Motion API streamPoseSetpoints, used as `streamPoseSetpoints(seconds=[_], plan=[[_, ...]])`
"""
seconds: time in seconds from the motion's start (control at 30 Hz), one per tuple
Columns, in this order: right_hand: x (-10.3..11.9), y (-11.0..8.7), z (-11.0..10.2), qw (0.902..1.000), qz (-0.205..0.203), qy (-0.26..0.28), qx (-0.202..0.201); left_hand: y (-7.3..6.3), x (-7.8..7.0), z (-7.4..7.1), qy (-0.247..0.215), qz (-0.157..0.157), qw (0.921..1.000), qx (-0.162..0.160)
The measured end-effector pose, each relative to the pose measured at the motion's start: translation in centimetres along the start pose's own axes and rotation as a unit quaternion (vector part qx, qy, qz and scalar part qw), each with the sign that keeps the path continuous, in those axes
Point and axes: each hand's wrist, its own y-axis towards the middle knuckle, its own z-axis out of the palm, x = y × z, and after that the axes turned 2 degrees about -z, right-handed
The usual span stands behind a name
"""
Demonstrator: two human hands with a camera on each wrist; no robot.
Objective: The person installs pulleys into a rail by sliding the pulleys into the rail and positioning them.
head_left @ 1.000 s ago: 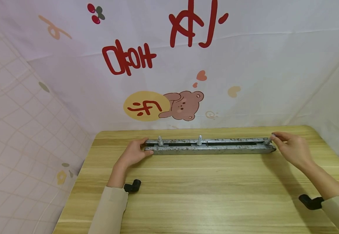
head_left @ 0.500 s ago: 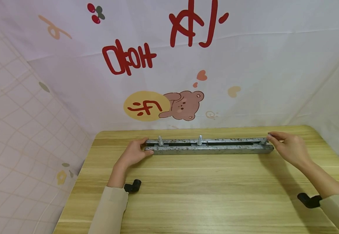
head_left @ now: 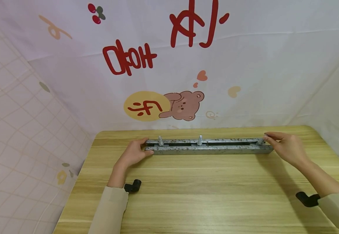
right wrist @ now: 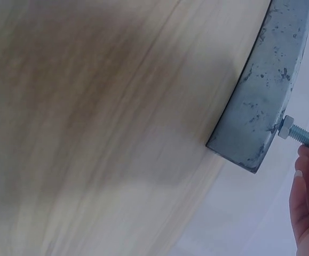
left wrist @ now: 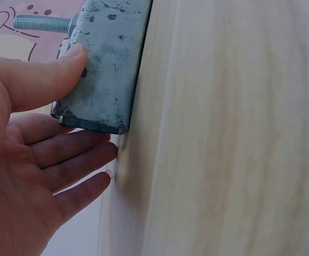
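Observation:
A grey, speckled slotted metal channel lies lengthwise across the far part of the wooden table. At its left end, my left hand holds it with the thumb on the near side and index finger on the far side; the lower fingers spread past the end in the left wrist view. Near the right end, my right hand pinches the top of a threaded bolt standing in the slot. A hex nut sits at that bolt's base. Two more bolts, a left one and a middle one, stand upright in the slot.
The wooden table reaches back to a white printed cloth hung behind it. A gridded cloth hangs at the left. Black angled pieces, one left and one right, stick out by the sleeve cuffs.
My right hand has slid left with the pinched bolt, carrying it along the slot away from the channel's right end. The left hand and the other two bolts stay in place.

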Motion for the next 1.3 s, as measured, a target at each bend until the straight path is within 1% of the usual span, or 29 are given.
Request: streamPoseSetpoints(seconds=[0.2,0.4,0.67,1.03,1.3], plan=[[0.6,0.3,0.3,0.9997,-0.023,0.001,-0.007,0.0,0.0,0.0,-0.001,-0.001,1.0000,0.002],[0.8,0.4,0.5,0.9998,-0.019,0.006,0.004,0.0,0.0,0.0,-0.003,-0.005,1.0000,0.003],[1.2,0.5,0.8,0.9998,-0.013,0.015,0.005,0.0,0.0,0.0,-0.008,-0.008,0.9999,0.003],[2.2,0.7,1.4,0.9997,-0.012,0.023,0.000,-0.1,0.0,0.0,-0.003,-0.008,1.0000,0.002],[2.3,0.6,1.7,0.9996,-0.005,0.026,0.001,0.0,0.0,0.0,0.001,-0.008,1.0000,0.002]])
